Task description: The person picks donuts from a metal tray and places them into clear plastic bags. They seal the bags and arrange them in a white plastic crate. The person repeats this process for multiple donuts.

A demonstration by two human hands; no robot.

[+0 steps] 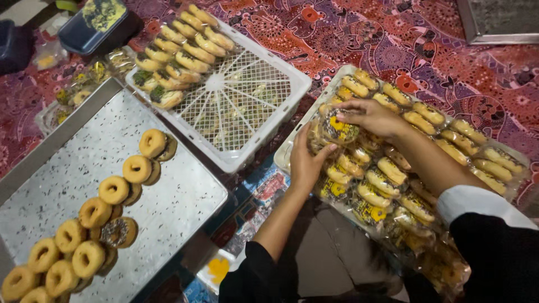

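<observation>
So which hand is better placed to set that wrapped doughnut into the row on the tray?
Probably the right hand: its fingers grip the wrapped doughnut from above; the left hand only steadies it.
</observation>
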